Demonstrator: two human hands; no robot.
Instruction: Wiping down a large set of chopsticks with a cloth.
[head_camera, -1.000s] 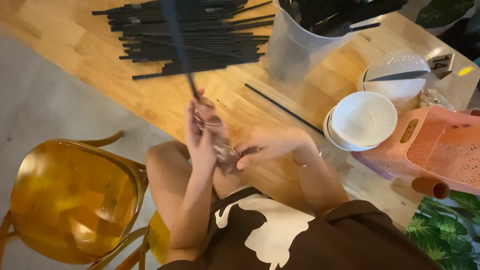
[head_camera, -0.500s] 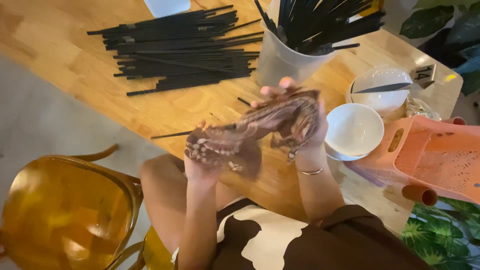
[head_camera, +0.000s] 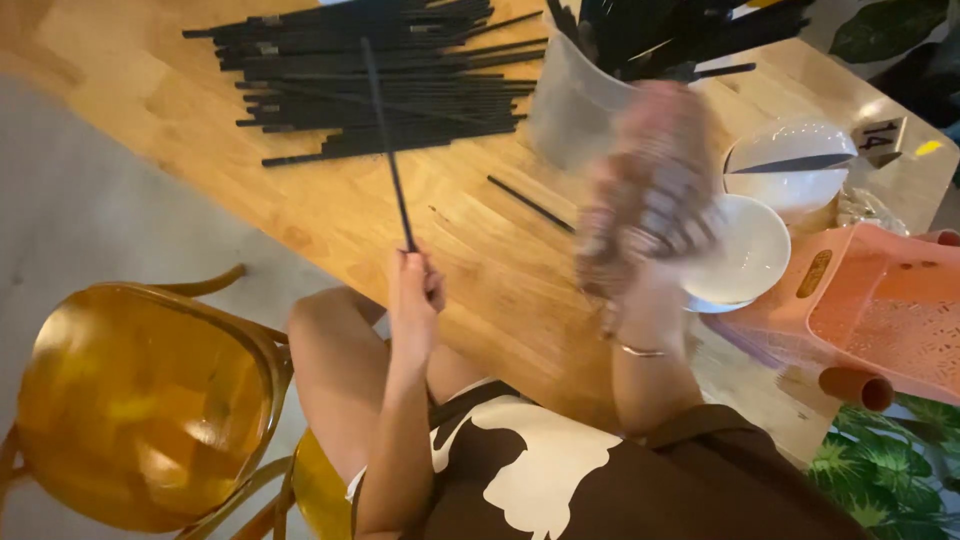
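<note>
A wooden table (head_camera: 330, 215) fills the upper frame, its near edge running diagonally from upper left to lower right, w/ grey floor (head_camera: 90, 220) beyond it at left. An amber chair (head_camera: 140, 400) is seen at lower left, just beside the person's knee. At right, partly over the table's edge, a pink perforated basket (head_camera: 880, 310) is set, w/ two white bowls (head_camera: 750, 250) between it and a translucent tub (head_camera: 570, 105) that is packed w/ upright black sticks.

A big pile of black chopsticks (head_camera: 370, 80) is laid approx. parallel across the table's far side, well apart from both hands. One loose chopstick (head_camera: 530, 203) is left alone on bare wood, between the pile and the right hand.

The left hand (head_camera: 415, 300) is clenched around the bottom end of a single black chopstick (head_camera: 385, 140); its long axis is held near upright in the frame, the tip pointed away from the body toward the pile, over it in the view. The right hand (head_camera: 650, 200) is raised over the table beside the tub and is heavily blurred; a crumpled cloth or wrapper seems to be gripped, but it cannot be told for sure. The left hand is nearer the pile, the right nearer tub and bowls.

Open wood is left between the hands; room at right is cramped by bowls and basket.
</note>
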